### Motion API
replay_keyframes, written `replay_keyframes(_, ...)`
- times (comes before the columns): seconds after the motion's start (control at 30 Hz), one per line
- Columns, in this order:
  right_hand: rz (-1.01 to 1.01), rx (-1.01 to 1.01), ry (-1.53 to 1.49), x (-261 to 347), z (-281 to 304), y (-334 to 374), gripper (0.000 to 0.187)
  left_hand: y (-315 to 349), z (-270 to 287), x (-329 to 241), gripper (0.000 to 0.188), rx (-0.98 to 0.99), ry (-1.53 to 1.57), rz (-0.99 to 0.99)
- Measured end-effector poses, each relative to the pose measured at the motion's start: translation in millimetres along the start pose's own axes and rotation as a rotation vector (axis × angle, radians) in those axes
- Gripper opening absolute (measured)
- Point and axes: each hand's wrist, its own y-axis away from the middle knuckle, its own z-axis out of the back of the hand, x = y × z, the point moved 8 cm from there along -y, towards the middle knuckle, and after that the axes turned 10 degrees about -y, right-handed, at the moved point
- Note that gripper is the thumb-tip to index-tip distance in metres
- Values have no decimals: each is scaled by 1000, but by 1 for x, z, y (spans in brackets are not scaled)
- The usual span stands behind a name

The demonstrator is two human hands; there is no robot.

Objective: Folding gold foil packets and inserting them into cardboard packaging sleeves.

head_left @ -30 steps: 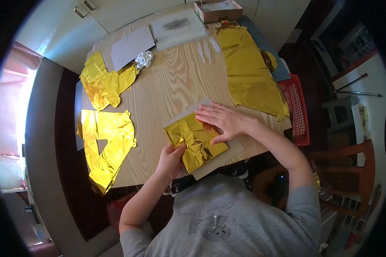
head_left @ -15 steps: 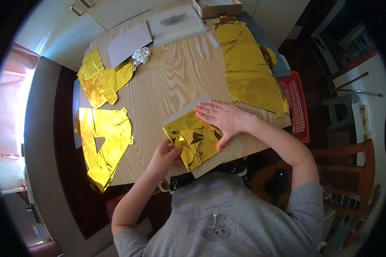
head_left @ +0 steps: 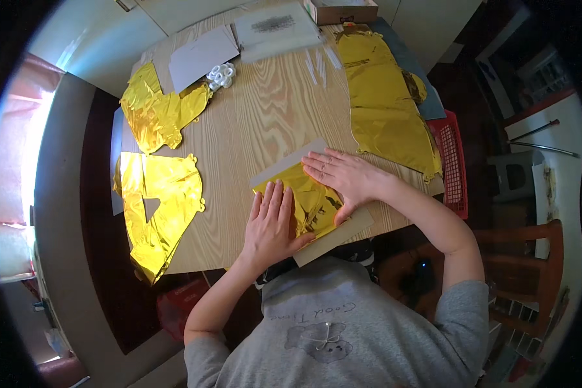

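Note:
A folded gold foil balloon [head_left: 309, 202] lies on a pale sheet of card [head_left: 335, 244] at the table's near edge. My left hand [head_left: 269, 223] rests flat on the foil's left side, fingers stretched out and the thumb pointing right. Across the right side, my right hand [head_left: 344, 180] presses down with its fingers extended and thumb spread. Creases show in the foil between both hands. The card sticks out beyond the foil at the upper left and lower right.
More flat gold foil balloons lie at the left [head_left: 158, 107], near left [head_left: 168, 194] and right [head_left: 385, 97]. Behind are white cards [head_left: 204, 55], white ribbon rolls [head_left: 220, 75], thin white straws [head_left: 317, 68], a clear bag [head_left: 275, 32] and a box [head_left: 343, 11]. A red basket [head_left: 451, 161] stands right.
My left hand has gone from holding the foil's left edge to lying flat on top of it. The right hand stays spread on the foil. The whole view has shifted slightly.

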Motion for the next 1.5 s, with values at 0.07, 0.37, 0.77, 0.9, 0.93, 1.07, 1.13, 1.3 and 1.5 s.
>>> replay_keyframes(0.07, -3, 1, 0, 0, 1, 0, 126, 1, -9, 3, 108, 32, -43, 0)
replay_keyframes(0.37, -44, 38, -1, 0, 2, 0, 128, 5, -18, 10, 115, 48, -66, 37)
replay_keyframes(0.77, -138, 152, 77, 1, 6, 2, 140, 5, -13, 12, 126, 99, -55, 0)
replay_keyframes(0.9, -125, 156, 55, 0, 4, 0, 143, 7, -13, 14, 128, 99, -53, 15)
replay_keyframes(0.93, -114, 156, 47, 1, 2, -1, 143, 9, -13, 14, 129, 94, -53, 24)
replay_keyframes(1.07, -70, 172, 17, 8, -2, -13, 144, 24, -16, 22, 130, 118, -53, 70)
replay_keyframes(1.13, -38, 184, 0, 16, -3, -25, 144, 38, -17, 28, 131, 130, -41, 114)
replay_keyframes(1.3, 66, 183, -50, 36, -12, -55, 144, 92, 2, 37, 91, -78, 92, 267)
replay_keyframes(1.5, 114, 218, -55, 43, -18, -67, 143, 175, -34, 44, 39, 448, 709, 939)
